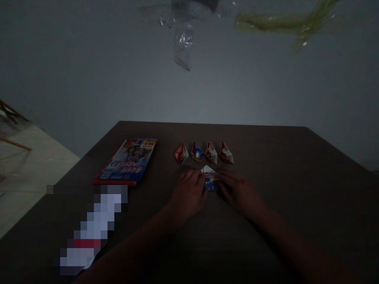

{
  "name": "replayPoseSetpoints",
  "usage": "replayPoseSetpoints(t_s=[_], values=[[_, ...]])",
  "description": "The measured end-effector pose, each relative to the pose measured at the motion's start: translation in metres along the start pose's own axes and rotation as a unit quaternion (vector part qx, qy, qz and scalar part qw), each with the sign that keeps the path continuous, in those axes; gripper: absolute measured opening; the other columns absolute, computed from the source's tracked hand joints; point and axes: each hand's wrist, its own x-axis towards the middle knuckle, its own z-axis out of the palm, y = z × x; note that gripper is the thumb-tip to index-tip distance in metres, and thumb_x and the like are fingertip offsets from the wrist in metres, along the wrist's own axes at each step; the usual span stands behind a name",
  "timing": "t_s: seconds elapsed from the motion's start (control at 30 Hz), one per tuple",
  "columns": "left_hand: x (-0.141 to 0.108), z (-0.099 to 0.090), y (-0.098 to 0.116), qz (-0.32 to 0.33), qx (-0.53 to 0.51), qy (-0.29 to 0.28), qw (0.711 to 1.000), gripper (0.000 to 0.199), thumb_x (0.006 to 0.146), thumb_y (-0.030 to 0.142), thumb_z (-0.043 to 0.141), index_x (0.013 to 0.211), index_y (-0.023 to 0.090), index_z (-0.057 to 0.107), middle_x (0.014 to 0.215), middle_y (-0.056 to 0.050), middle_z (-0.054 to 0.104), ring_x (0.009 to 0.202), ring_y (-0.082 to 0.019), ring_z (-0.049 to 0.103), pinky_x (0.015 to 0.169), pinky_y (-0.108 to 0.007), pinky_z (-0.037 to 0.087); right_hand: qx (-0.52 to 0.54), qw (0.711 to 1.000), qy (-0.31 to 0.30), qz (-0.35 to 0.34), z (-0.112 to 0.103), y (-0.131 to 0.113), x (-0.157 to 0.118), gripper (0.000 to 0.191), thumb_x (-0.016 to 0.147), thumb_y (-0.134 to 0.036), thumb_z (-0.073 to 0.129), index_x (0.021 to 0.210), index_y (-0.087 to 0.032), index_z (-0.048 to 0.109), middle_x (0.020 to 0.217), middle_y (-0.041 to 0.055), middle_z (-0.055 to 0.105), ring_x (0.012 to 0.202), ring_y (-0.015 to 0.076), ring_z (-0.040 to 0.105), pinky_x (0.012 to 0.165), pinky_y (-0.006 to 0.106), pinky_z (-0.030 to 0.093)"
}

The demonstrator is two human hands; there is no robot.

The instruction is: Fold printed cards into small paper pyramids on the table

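A small piece of folded paper [211, 183], printed blue with a white pointed top, lies on the table between my hands. My left hand [189, 193] has its fingers curled over the paper's left edge. From the other side, the closed fingers of my right hand [241, 191] grip its right edge; the fingertips are dim and partly hidden. Just beyond stands a row of several folded paper boats, among them a red and white one [181, 153], a blue one [197, 152] and another at the right end [226, 153].
A stack of printed colour flyers [127, 161] lies on the dark table [266, 150] at the left. Nearer me is a pixelated bright object [94, 228] whose kind is obscured. Behind the table rises a grey wall [251, 86] with tape and clear plastic on it.
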Motion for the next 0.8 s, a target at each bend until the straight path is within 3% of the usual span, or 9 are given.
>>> replayPoseSetpoints(t_s=[0.2, 0.53, 0.8], values=[[0.001, 0.002, -0.005, -0.017, -0.003, 0.008, 1.0, 0.029, 0.086, 0.03, 0.05, 0.112, 0.017, 0.055, 0.114, -0.011, 0.056, 0.107, -0.025, 0.049, 0.091, -0.041, 0.042, 0.007, 0.999, -0.007, 0.046, -0.003, 0.019, 0.0, 0.029, 0.087, -0.024, 0.05, 0.111, -0.018, 0.065, 0.112, 0.0095, 0.067, 0.102, 0.0231, 0.061, 0.091, 0.04, 0.05], [0.003, 0.003, -0.012, -0.085, 0.039, 0.018, 0.995, 0.025, 0.087, 0.031, 0.047, 0.103, 0.017, 0.059, 0.102, -0.01, 0.058, 0.099, -0.025, 0.052, 0.084, -0.039, 0.043, 0.008, 0.997, -0.031, 0.07, -0.002, 0.019, 0.004, 0.032, 0.086, -0.026, 0.051, 0.114, -0.016, 0.063, 0.114, 0.0105, 0.066, 0.104, 0.0241, 0.06, 0.093, 0.04, 0.047], [0.006, 0.008, -0.016, -0.083, 0.027, 0.015, 0.996, 0.031, 0.087, 0.035, 0.048, 0.109, 0.016, 0.057, 0.115, -0.011, 0.053, 0.11, -0.026, 0.046, 0.091, -0.04, 0.04, 0.033, 0.998, -0.031, 0.045, 0.003, 0.022, 0.006, 0.033, 0.086, -0.025, 0.052, 0.117, -0.016, 0.059, 0.116, 0.0107, 0.064, 0.108, 0.0246, 0.056, 0.095, 0.042, 0.045]])
